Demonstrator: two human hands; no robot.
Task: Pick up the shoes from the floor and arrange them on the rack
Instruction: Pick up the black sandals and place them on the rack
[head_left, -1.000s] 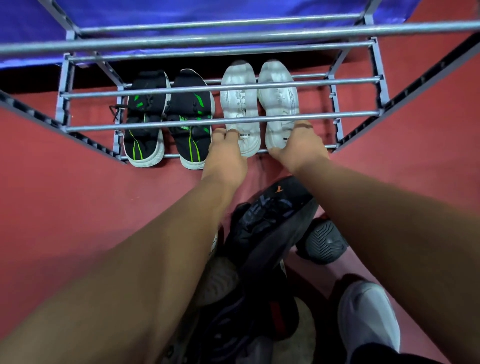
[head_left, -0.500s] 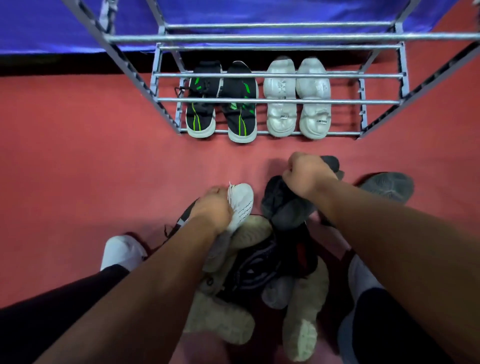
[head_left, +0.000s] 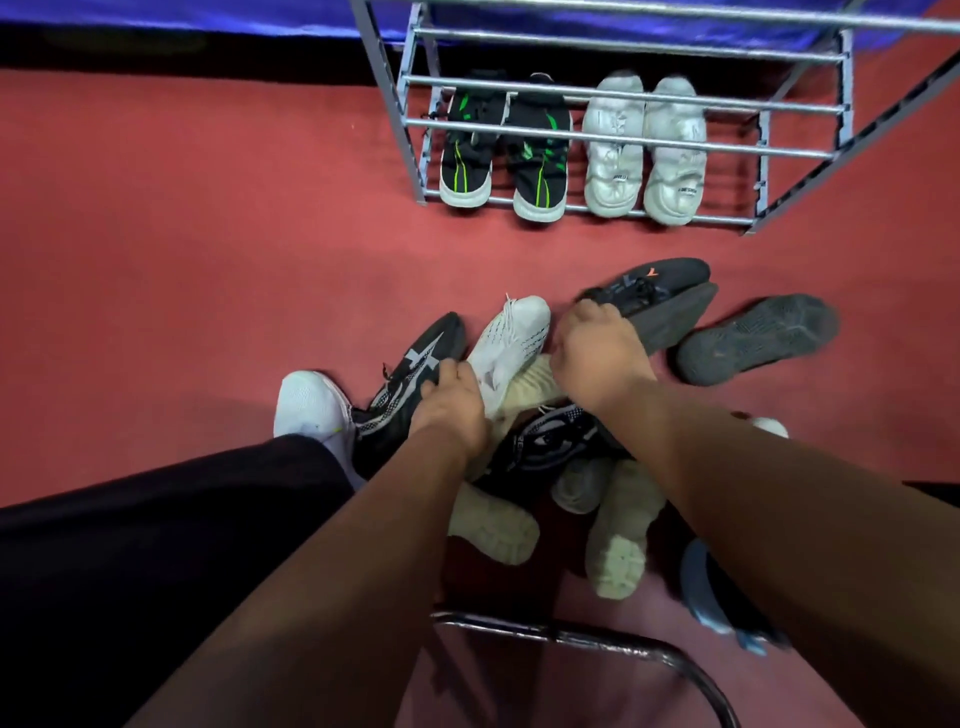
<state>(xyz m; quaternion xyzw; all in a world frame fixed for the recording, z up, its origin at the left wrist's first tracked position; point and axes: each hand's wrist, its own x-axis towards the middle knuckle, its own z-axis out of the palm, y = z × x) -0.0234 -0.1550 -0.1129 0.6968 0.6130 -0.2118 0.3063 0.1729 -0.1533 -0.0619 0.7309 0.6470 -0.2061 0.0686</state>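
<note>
Both hands had dropped from the rack (head_left: 613, 140) to the pile: right hand (head_left: 597, 358) clamped on the dark sneaker (head_left: 670, 291), whose length ran up-right beyond it; left hand (head_left: 452, 405) gripped the black-and-white shoe (head_left: 415, 364).

arms: both mine bare, no sleeves in view
left hand (head_left: 451, 410): bare, no glove
right hand (head_left: 597, 358): bare, no glove
left leg: my black trouser leg (head_left: 171, 499), plain
left foot: my white sneaker (head_left: 311, 408), small yellow-green mark on side
right foot: mostly hidden behind arm
</note>
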